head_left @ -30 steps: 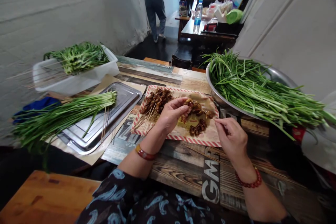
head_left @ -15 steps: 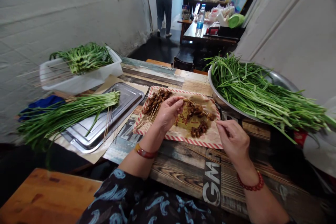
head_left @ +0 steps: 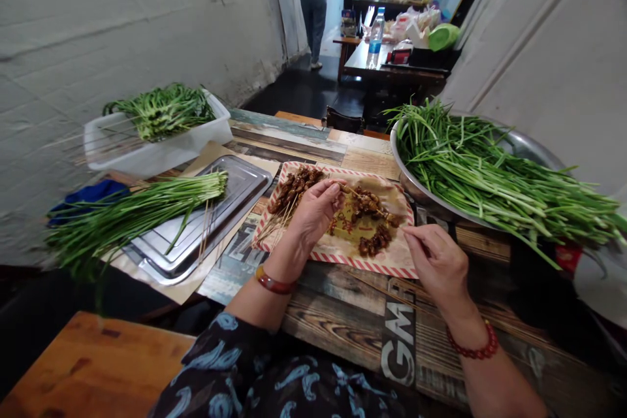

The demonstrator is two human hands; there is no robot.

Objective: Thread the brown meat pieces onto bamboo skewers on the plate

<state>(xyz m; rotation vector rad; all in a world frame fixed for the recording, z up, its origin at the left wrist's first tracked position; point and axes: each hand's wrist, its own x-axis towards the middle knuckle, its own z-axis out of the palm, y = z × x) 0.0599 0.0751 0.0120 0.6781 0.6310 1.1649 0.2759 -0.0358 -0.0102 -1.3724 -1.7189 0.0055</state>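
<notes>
My left hand (head_left: 319,212) is closed in a pinch over the paper-lined tray (head_left: 333,256) with its red-and-white striped rim. Its fingertips hold one end of a thin meat skewer (head_left: 371,202) strung with brown, glossy pieces. At the tray's right edge my right hand (head_left: 437,264) pinches, apparently at the other end of that skewer; the tip there is too fine to see clearly. Loose sauced meat (head_left: 375,240) lies on the paper below the skewer. Several finished-looking meat skewers (head_left: 298,186) are piled on the tray's left side, their bare sticks pointing toward me.
Left of the tray, green chives (head_left: 161,209) lie across a metal lid (head_left: 249,176). Behind them stands a white plastic bin (head_left: 147,155) of greens. A steel bowl (head_left: 421,191) heaped with chives is at right. People (head_left: 313,6) and another table (head_left: 360,59) are farther back.
The whole view has shifted slightly to the right. Both hands keep their pinch at nearly the same spots over the tray. A person in the background has stepped a little.
</notes>
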